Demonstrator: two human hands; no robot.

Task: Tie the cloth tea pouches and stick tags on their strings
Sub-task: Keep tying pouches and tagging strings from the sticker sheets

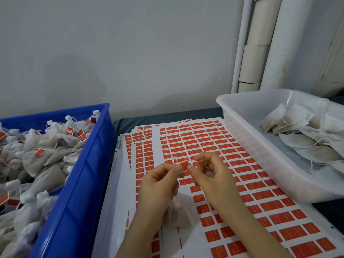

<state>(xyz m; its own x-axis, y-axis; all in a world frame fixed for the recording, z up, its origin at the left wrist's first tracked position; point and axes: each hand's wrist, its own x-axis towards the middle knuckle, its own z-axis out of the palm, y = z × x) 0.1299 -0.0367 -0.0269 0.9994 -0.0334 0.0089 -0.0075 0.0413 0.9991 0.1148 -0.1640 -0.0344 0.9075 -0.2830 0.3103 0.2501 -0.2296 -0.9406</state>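
— Sticking a red tag [184,166] onto the string [181,161], then?
— I'd say so. The left hand [158,183] and right hand [212,175] pinch it together; its tied pouch [178,215] sits just below, over the sticker sheets [260,194].
— Much left?
— The blue crate [87,183] is heaped with tagged pouches [46,138]; a few untied pouches [297,140] wait in the clear tub [242,131].

Blue crate [83,183], translucent tub [240,112], white pipes [279,43], grey wall [130,53]
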